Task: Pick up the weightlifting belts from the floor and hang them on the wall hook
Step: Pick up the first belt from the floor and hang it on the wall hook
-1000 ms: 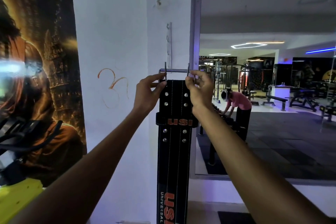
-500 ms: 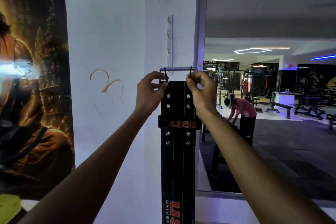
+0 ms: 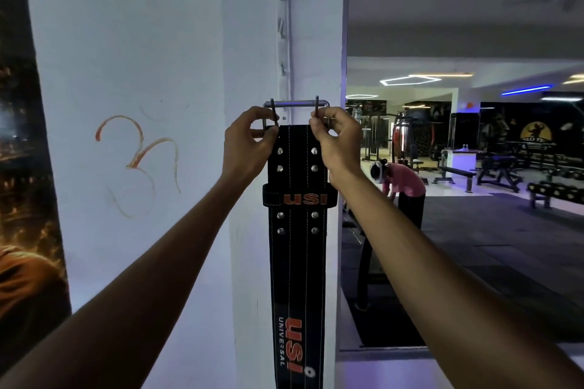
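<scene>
A black weightlifting belt [image 3: 297, 262] with orange USI lettering hangs straight down against a white pillar. Its metal buckle [image 3: 297, 103] sits at the top, right below a vertical white hook rail [image 3: 285, 41] fixed to the pillar. My left hand [image 3: 248, 144] pinches the buckle's left side and prong. My right hand [image 3: 339, 140] pinches the right prong and the belt's top corner. Whether the buckle rests on a hook cannot be told; the rail's lowest part is hidden behind the buckle bar.
The white pillar [image 3: 252, 41] carries an orange scribble [image 3: 139, 155] on its left face. A dark poster [image 3: 22, 167] covers the wall at far left. To the right a large mirror [image 3: 474, 167] reflects gym benches, machines and a person in pink bending over.
The view has tilted up and closed in on the pillar, so more of the hook rail shows above the buckle. Both hands keep their grip on the buckle and stay close beneath the rail.
</scene>
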{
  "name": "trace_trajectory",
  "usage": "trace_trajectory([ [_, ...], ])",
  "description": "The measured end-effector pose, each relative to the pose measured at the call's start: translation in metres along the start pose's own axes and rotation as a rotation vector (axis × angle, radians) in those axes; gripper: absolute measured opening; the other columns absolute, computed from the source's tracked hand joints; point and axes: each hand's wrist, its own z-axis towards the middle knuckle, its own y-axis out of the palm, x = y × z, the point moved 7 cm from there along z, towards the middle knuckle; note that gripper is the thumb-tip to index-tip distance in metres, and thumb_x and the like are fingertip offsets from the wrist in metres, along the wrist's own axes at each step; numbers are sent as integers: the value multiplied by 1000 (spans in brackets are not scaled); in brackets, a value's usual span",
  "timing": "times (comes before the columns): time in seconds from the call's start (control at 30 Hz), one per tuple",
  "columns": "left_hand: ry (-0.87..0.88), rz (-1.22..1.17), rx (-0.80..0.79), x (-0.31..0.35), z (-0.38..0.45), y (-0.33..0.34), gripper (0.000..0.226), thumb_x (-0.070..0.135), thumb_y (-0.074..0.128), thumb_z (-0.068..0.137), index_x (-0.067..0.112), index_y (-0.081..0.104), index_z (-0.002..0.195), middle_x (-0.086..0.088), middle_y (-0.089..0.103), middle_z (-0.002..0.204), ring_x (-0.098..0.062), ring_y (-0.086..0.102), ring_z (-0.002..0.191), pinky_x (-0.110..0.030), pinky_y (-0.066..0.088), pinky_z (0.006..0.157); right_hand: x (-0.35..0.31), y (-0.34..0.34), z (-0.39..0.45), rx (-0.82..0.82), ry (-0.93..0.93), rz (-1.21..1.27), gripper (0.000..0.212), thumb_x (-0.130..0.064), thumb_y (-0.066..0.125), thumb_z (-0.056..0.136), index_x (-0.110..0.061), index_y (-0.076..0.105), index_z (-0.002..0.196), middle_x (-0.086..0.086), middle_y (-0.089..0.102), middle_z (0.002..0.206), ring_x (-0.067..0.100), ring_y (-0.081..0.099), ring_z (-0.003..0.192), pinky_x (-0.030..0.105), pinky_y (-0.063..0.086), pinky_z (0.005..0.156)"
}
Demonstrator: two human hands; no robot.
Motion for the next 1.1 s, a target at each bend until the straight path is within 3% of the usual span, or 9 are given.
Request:
trace_trajectory([
  [0.13, 14, 11, 33, -26, 25, 7, 15, 6, 63, 90, 10, 69, 104, 2, 72, 111, -18, 72, 96, -23, 60, 86, 21, 21, 28, 2, -10, -27, 8, -5, 67, 89, -9, 71, 95, -4, 70, 87, 8, 66, 86, 25, 54, 81],
  [0.3, -13, 20, 56, -52, 52, 15, 13, 10, 62, 92, 16, 66, 102, 9, 70, 109, -4, 69, 85, -30, 60, 87, 45, 42, 56, 36, 13, -60, 9, -12, 68, 88, -15, 70, 96, -4, 71, 87, 11, 67, 84, 40, 56, 86],
  [0.37, -62, 18, 82, -63, 57, 17, 15, 12, 63, 90, 20, 61, 103, 10, 69, 109, 0, 69, 73, -34, 61, 78, 53, 48, 63, 33, 5, -66, 12, -13, 67, 88, -19, 65, 98, -4, 70, 86, 14, 67, 80, 42, 56, 81],
  [0.47, -162, -2, 114, -74, 63, 21, 30, 12, 65, 87, 20, 50, 112, 6, 70, 106, -9, 69, 64, -33, 57, 64, 64, 52, 69, 51, 20, -62, 24, -11, 66, 89, -23, 51, 102, -7, 67, 81, 14, 65, 71, 41, 55, 71],
  [0.6, -245, 10, 109, -89, 63, 28, 45, 14, 68, 86, 21, 49, 127, 6, 71, 101, -6, 68, 71, -38, 61, 79, 84, 52, 70, 71, 103, -43, 33, -14, 68, 87, -24, 42, 104, -5, 67, 77, 13, 61, 65, 36, 51, 66],
  [0.73, -249, -9, 99, -96, 55, 32, 38, 17, 67, 87, 22, 58, 124, 5, 72, 99, -9, 72, 74, -45, 63, 80, 93, 48, 67, 55, 102, 7, 35, -16, 71, 86, -18, 45, 108, -2, 68, 79, 9, 61, 63, 22, 46, 60],
  [0.9, -264, -78, 68, -108, 43, 28, 36, 30, 73, 89, 18, 65, 122, 2, 72, 110, -17, 77, 85, -46, 64, 82, 93, 45, 57, -8, 75, 81, 41, -18, 74, 86, -16, 49, 117, 6, 73, 94, 17, 70, 87, 21, 54, 73],
  [1.0, -291, -103, 0, -119, 27, 27, 29, 27, 72, 93, 13, 71, 118, -1, 76, 107, -17, 77, 86, -44, 64, 83, 97, 35, 44, -27, 135, 136, 46, -13, 77, 84, -17, 53, 122, 5, 72, 101, 4, 70, 87, 14, 53, 70],
  [1.1, -338, -171, -52, -129, 13, 26, 20, 20, 70, 94, 8, 77, 109, -7, 80, 97, -21, 78, 90, -44, 64, 87, 109, 29, 31, -84, 186, 95, 47, -9, 76, 82, -19, 56, 123, 4, 71, 104, 12, 71, 93, 29, 59, 82],
])
